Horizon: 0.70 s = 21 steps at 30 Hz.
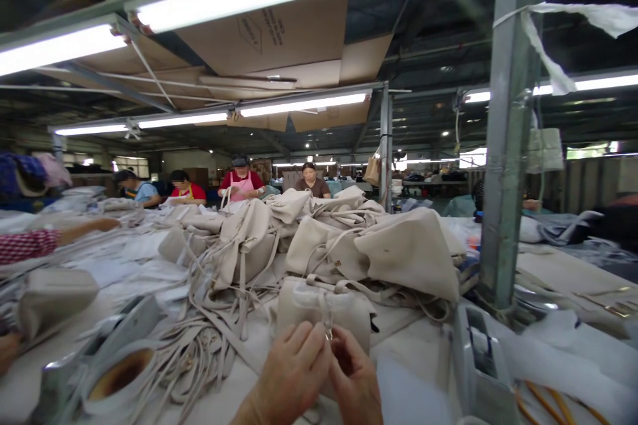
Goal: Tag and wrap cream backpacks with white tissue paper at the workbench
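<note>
A beige bag (299, 302) lies in front of me, with clear plastic over part of its top. My left hand (296, 372) and my right hand (353, 372) meet at its front. The fingers of both are pinched around a small metal clasp (327, 335) at the end of a strap. Behind the bag rises a heap of beige bags (409, 252) with tangled handles. Left of my hands is a pile of loose beige straps (194, 358) with metal fittings.
A tape dispenser (119, 375) stands at the left, and a grey holder (481, 365) at the right beside a metal post (508, 146). Orange-handled tools (553, 405) lie at lower right. A co-worker's checkered sleeve (30, 246) reaches in from the left; several people sit beyond the heap.
</note>
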Each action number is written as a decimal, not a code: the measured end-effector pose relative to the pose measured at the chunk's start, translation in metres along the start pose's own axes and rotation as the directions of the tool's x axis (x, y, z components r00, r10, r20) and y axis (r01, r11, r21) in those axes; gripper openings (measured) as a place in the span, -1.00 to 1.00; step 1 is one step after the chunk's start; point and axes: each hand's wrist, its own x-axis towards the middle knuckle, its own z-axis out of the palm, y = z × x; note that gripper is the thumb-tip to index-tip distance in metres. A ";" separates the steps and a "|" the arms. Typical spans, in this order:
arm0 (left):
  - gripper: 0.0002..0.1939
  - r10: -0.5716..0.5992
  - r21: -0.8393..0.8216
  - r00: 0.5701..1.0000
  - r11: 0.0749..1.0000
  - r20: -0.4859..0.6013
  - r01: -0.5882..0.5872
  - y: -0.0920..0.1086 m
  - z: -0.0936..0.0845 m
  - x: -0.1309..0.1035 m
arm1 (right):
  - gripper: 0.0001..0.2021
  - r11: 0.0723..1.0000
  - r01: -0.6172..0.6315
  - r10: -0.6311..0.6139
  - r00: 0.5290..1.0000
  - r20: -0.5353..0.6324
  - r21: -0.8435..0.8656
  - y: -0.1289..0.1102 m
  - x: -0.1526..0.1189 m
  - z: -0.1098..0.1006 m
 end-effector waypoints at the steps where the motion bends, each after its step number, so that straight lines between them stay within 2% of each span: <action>1: -0.61 0.050 -0.019 0.999 0.999 0.001 -0.050 -0.002 0.000 -0.001 | -0.62 0.999 0.026 -0.027 1.000 -0.007 -0.033 0.000 -0.002 0.000; 5: -0.64 0.214 -0.112 0.972 0.973 0.095 -0.203 -0.008 0.002 -0.003 | -0.65 0.971 0.163 -0.177 0.982 -0.064 -0.176 -0.006 -0.008 0.000; 7: -0.69 0.195 -0.139 0.966 0.975 0.170 -0.172 -0.010 0.007 -0.004 | -0.70 0.961 0.169 -0.177 0.984 -0.020 -0.220 -0.011 -0.008 0.001; 9: -0.74 0.088 -0.150 0.974 0.987 0.208 -0.057 -0.012 0.013 -0.005 | -0.73 0.979 0.110 -0.111 0.994 0.004 -0.172 -0.014 -0.006 0.002; 11: -0.75 -0.089 -0.160 0.975 0.979 0.206 0.123 -0.014 0.021 -0.009 | -0.71 0.999 -0.020 0.020 1.000 0.002 -0.026 -0.014 -0.004 0.002; 12: -0.75 -0.181 -0.174 0.961 0.960 0.211 0.219 -0.014 0.024 -0.012 | -0.70 0.993 -0.101 0.100 0.995 0.020 0.060 -0.013 -0.003 0.002; 14: -0.77 -0.347 -0.204 0.904 0.894 0.250 0.399 -0.013 0.029 -0.017 | -0.69 0.951 -0.249 0.238 0.968 0.080 0.186 -0.011 -0.002 0.002; 16: -0.80 -0.431 -0.207 0.848 0.839 0.309 0.503 -0.009 0.030 -0.021 | -0.70 0.927 -0.306 0.286 0.951 0.117 0.218 -0.009 -0.002 0.001; 18: -0.81 -0.408 -0.160 0.849 0.863 0.334 0.478 -0.003 0.028 -0.023 | -0.69 0.949 -0.252 0.236 0.966 0.102 0.190 -0.006 -0.004 0.000; 21: -0.82 -0.256 -0.045 0.898 0.956 0.357 0.290 0.006 0.024 -0.022 | -0.67 0.987 -0.106 0.094 0.991 0.100 0.123 -0.003 -0.006 0.001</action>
